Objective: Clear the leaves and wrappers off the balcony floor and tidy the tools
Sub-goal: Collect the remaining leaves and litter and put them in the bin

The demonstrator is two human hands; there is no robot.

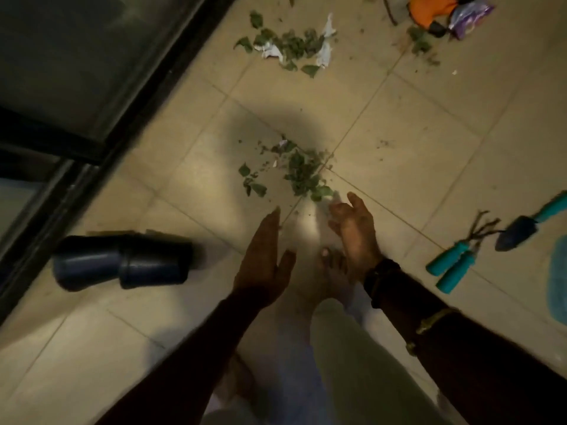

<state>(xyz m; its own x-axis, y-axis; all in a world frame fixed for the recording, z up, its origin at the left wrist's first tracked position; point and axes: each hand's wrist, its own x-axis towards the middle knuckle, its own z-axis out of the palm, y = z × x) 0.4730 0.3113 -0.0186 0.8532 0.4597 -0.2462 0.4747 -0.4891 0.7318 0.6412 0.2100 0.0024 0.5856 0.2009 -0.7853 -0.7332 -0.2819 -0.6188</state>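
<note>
Leaves (302,171) lie just beyond left hand (266,259) and right hand (356,230), fingers spread, empty.

The tiled floor (414,124) carries two leaf piles (302,174), torn wrappers (325,47), stacked pots (122,262) and teal-handled tools (478,250).

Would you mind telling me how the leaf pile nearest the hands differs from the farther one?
The near pile lies just ahead of the right hand; the far pile lies well beyond reach. The far pile has large white wrapper scraps mixed in, the near pile only small pale bits. Both are loose green leaves on the tiled floor.
</note>
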